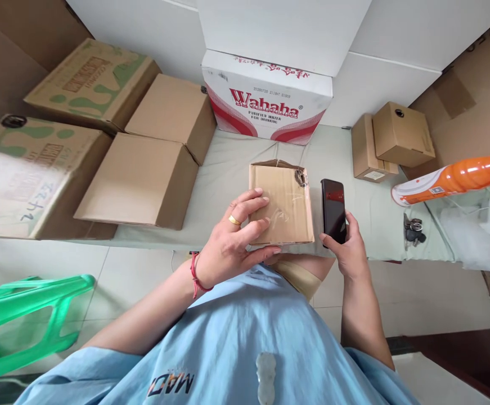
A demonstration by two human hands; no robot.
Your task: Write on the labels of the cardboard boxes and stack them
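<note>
A small brown cardboard box [284, 197] sits in front of me near the table's front edge, with a dark mark in its upper right corner. Fingers apart, my left hand [240, 230] rests on the left side and top of this box. A black smartphone [333, 209] is just right of the box, its dark screen facing up. My right hand [350, 244] grips the phone's lower end, thumb on one side and fingers on the other.
Several larger cardboard boxes [135, 177] stand at the left. A white and red Wahaha carton [270, 101] is at the back. Two small boxes [403, 132], an orange bottle [455, 180] and keys [414, 229] lie to the right. A green stool [65, 304] stands at lower left.
</note>
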